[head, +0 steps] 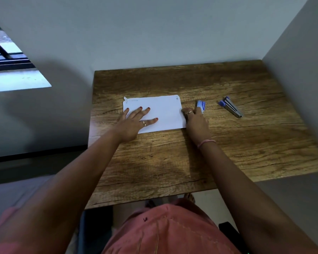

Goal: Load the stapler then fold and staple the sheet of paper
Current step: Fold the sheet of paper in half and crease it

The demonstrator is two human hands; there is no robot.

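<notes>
A white sheet of paper point(163, 110), folded into a half-size rectangle, lies flat on the wooden table point(191, 158). My left hand point(134, 121) rests palm down on the sheet's left part with fingers spread. My right hand point(195, 121) presses with curled fingers along the sheet's right edge. A small blue and white staple box point(201, 105) sits just beyond my right hand, touching or nearly touching its fingers. The blue and silver stapler point(230, 106) lies further right on the table, apart from both hands.
The table stands in a corner, with a grey wall behind it and another wall point(301, 52) close on the right. A window point(7, 57) is at the far left. The table's front edge is near my lap.
</notes>
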